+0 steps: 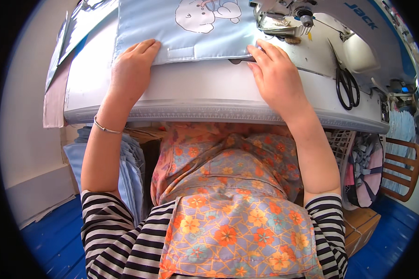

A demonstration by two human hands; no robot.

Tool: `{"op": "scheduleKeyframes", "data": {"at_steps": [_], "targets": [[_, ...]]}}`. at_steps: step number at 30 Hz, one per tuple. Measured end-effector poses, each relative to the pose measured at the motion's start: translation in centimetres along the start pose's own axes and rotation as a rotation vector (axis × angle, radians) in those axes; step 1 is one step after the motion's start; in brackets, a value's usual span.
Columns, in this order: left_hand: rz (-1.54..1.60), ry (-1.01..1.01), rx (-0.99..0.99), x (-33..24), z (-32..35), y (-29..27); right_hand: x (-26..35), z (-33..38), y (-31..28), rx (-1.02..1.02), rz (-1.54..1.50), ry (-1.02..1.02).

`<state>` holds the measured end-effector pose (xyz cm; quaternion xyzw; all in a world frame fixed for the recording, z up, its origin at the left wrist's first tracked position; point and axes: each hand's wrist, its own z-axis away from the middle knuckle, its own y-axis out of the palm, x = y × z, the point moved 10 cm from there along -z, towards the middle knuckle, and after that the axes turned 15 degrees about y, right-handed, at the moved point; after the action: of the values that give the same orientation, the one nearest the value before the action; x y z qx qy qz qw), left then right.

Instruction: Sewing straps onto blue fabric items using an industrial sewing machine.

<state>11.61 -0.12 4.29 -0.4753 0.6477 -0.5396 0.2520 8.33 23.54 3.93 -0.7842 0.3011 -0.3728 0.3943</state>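
A light blue padded fabric panel [156,21] with a white cartoon animal print lies on the white sewing table. Near its front edge is a small pale rectangular strip [181,52]. My left hand [136,65] rests flat on the panel's front left corner, fingers stretched forward. At the front right corner, my right hand [277,72] has its fingers extended over the edge, with the thumb apart. A small dark tool [237,61] pokes out from below the panel's front edge beside my right thumb; its kind is mostly hidden. The sewing machine's presser foot area [284,31] is just beyond my right hand.
Black-handled scissors [346,86] lie right of my right hand, near the white and blue machine body [381,28]. A ruler strip [209,110] runs along the table's front edge. Blue fabric pieces [130,162] hang below left; a white basket [343,144] stands below right.
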Motion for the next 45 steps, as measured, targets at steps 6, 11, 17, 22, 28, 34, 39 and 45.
{"op": "scheduleKeyframes", "data": {"at_steps": [6,11,17,22,28,34,39,45], "targets": [[-0.142,0.088,0.039,-2.8,0.0,-1.2,0.0,-0.6,0.4,-0.005,0.023,0.005],[-0.181,0.174,0.213,-8.7,0.3,-3.0,-0.5,-0.7,0.4,-0.01,0.017,0.023],[0.088,0.384,0.348,-15.3,-0.6,-3.7,-0.6,-0.5,0.2,-0.013,0.006,0.008],[0.714,0.473,0.398,-18.0,-3.3,-2.7,-1.3,0.0,-0.5,0.027,-0.075,0.014],[0.484,0.299,-0.172,-14.3,-6.6,-1.6,-1.2,0.7,-1.0,0.029,-0.063,0.023],[0.412,0.263,-0.092,-13.8,-6.2,-0.3,-11.0,8.4,-9.0,-0.147,-0.15,0.424],[0.403,0.253,-0.117,-14.2,-5.9,-1.1,-36.2,30.3,-24.7,-0.499,-0.036,0.921],[0.367,0.271,-0.112,-14.6,-6.8,-0.2,-42.3,40.2,-18.0,0.354,0.499,1.177]]}}
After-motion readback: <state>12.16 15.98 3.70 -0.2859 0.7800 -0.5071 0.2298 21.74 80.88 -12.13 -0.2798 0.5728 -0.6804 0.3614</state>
